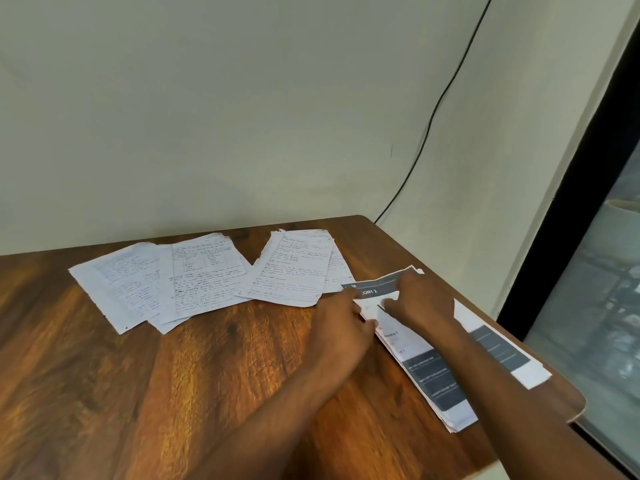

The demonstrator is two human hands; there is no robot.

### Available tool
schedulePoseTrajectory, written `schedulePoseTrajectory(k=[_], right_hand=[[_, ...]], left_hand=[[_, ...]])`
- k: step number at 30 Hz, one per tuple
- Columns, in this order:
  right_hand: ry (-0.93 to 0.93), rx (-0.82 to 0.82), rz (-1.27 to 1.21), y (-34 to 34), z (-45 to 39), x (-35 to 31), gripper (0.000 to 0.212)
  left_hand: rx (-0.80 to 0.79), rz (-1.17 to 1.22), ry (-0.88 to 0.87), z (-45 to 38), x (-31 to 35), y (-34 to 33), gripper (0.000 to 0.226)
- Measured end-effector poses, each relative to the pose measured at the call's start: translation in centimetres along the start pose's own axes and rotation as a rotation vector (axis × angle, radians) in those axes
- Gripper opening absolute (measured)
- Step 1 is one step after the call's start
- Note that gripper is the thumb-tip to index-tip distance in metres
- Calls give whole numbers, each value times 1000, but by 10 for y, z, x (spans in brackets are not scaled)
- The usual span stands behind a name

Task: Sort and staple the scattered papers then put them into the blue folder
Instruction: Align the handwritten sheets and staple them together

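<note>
Scattered papers are lying in two groups on the wooden table [104, 375]. The handwritten sheets [207, 275] are fanning out along the far edge near the wall [242, 116], overlapping one another; their long axes are running roughly from the near side toward the wall, the leftmost sheets tilting to the left and the rightmost ones to the right. The printed stack [433, 375], carrying dark grey bands, is sitting at the right side of the table, its long axis running diagonally from the near right corner toward the far centre, its header end pointing at the handwritten sheets and overlapping the rightmost one.

The left hand [341, 327] is resting at the left edge of the printed stack, fingers reaching onto the top sheet; motion blur is preventing a reading of whether it is gripping the paper. The right hand [420, 299] is lying on top of the stack near the header end, fingers curled down onto the sheet; whether it is pinching or only pressing cannot be determined.

A black cable [446, 88] is hanging down the wall behind the table. A dark window frame [568, 216] is standing at the right.
</note>
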State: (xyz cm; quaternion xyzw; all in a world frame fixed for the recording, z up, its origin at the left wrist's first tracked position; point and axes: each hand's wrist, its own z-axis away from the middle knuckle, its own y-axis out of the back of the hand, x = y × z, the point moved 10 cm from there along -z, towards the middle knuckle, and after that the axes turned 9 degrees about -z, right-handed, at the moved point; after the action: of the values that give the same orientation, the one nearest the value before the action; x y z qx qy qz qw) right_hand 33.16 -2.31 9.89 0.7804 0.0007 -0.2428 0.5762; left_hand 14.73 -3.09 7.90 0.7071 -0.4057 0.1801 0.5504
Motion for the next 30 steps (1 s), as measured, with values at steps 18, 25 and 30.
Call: schedulePoseTrajectory(k=[18,25,30], right_hand=[[314,-194,-249,-115,-12,-223,59],[453,-306,-156,-175,-5,-271,78],[508,-325,-44,-190,6,-278,70]], left_hand=[[264,-556,322,-28,-208,189,81],[83,-731,365,-26,-258,188,86],[25,-770,337,-22,-263,193,75]])
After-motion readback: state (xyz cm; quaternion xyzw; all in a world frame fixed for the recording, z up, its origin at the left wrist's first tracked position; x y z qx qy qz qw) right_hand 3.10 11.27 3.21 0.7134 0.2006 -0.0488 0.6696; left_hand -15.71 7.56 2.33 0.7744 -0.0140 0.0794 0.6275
